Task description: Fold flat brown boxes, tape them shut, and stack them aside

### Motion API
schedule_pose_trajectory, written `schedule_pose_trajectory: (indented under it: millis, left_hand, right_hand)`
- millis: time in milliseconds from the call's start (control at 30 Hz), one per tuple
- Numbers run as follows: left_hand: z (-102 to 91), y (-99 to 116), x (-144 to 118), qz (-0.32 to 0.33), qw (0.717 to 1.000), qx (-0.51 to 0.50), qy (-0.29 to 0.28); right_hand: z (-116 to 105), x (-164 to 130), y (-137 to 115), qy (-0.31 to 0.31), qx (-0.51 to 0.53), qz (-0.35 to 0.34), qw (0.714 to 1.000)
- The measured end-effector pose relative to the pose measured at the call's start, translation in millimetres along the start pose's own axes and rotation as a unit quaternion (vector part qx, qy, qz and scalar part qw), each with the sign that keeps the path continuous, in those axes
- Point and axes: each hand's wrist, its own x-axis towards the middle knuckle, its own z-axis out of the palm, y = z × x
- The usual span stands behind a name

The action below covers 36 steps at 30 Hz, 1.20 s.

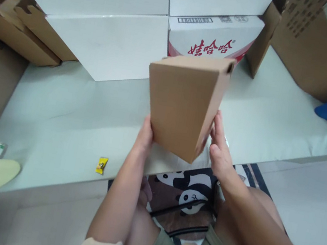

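— What have you got there?

— A plain brown folded cardboard box point(184, 103), held up in the air between both my hands, above the pale grey table point(65, 122) and tilted so one corner points down toward my lap.

— How are you holding it?

— My left hand point(145, 136) is pressed flat against its lower left side, and my right hand point(219, 147) is against the lower right edge, fingers straight, thumb underneath. Neither is closed around it; they clamp it between the palms.

— Does it seem heavy?

— I'd judge it light and probably hollow. The thin card should be stiff along its folds but dent if squeezed on the faces, so the edges and corners are the best places to grip.

— Anything nearby?

— A white carton with red lettering point(211, 38) behind it, and a small yellow sweet wrapper point(101, 165) on the table to my left.
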Motion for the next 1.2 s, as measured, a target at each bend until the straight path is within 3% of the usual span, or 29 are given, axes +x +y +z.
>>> schedule_pose_trajectory:
  millis: [133,233,367,400,433,467,533,567,600,667,700,767,833,967,1033,1067,1200]
  left_hand:
    - [3.5,-6.6,-7.8,-0.089,0.979,0.123,-0.137]
    - [-2.0,-2.7,-13.3,-0.101,0.950,0.211,-0.207]
    - [-5.0,2.3,-13.3,-0.115,0.886,0.308,-0.328]
    - [-5.3,2.5,-11.4,-0.110,0.879,0.330,-0.328]
    - [-5.9,2.5,-9.0,-0.085,0.889,0.344,-0.290]
    - [-6.9,2.5,-6.4,-0.033,0.912,0.347,-0.217]
    - [-10.4,3.9,-2.0,0.143,0.940,0.309,-0.030]
    - [-12.9,5.6,-0.8,0.250,0.928,0.272,0.042]
    - [-15.7,8.2,-0.5,0.348,0.903,0.239,0.080]
    - [-21.3,14.7,-2.3,0.491,0.841,0.219,0.057]
    - [-23.9,17.9,-3.8,0.527,0.818,0.229,0.031]
    - [-27.7,22.2,-6.7,0.545,0.801,0.249,-0.002]
    - [-29.9,23.0,-8.3,0.532,0.809,0.248,-0.005]
    - [-29.6,18.8,-7.9,0.522,0.822,0.226,0.015]
    - [-27.1,17.0,-7.7,0.521,0.823,0.224,0.027]
    - [-25.2,16.4,-7.7,0.522,0.823,0.224,0.036]
    - [-15.1,14.0,-8.7,0.534,0.815,0.217,0.068]
  right_hand:
    - [-15.5,4.0,-12.1,0.014,-0.050,-0.015,0.999]
    - [-24.4,5.0,-15.2,0.051,-0.032,-0.025,0.998]
    - [-31.6,6.6,-11.4,0.089,0.006,-0.013,0.996]
    - [-32.6,7.6,-10.8,0.090,0.005,-0.003,0.996]
    - [-33.3,8.9,-11.0,0.086,0.001,0.004,0.996]
    - [-33.5,10.3,-12.1,0.075,-0.005,0.008,0.997]
    - [-32.1,13.1,-17.3,0.039,-0.013,-0.004,0.999]
    - [-30.5,14.2,-21.1,0.009,-0.010,-0.022,1.000]
    - [-28.2,15.0,-25.6,-0.030,-0.003,-0.043,0.999]
    - [-22.3,15.6,-35.2,-0.112,0.018,-0.086,0.990]
    - [-19.3,15.5,-39.7,-0.145,0.028,-0.102,0.984]
    - [-15.2,14.8,-45.9,-0.182,0.040,-0.115,0.976]
    - [-15.7,14.2,-45.7,-0.165,0.034,-0.107,0.980]
    - [-31.5,12.6,-17.9,-0.012,-0.115,0.000,0.993]
    - [-42.3,9.2,3.9,0.034,-0.247,0.075,0.966]
    - [-47.2,6.6,13.7,0.029,-0.305,0.109,0.946]
    - [-59.4,-4.4,29.5,-0.082,-0.438,0.194,0.874]
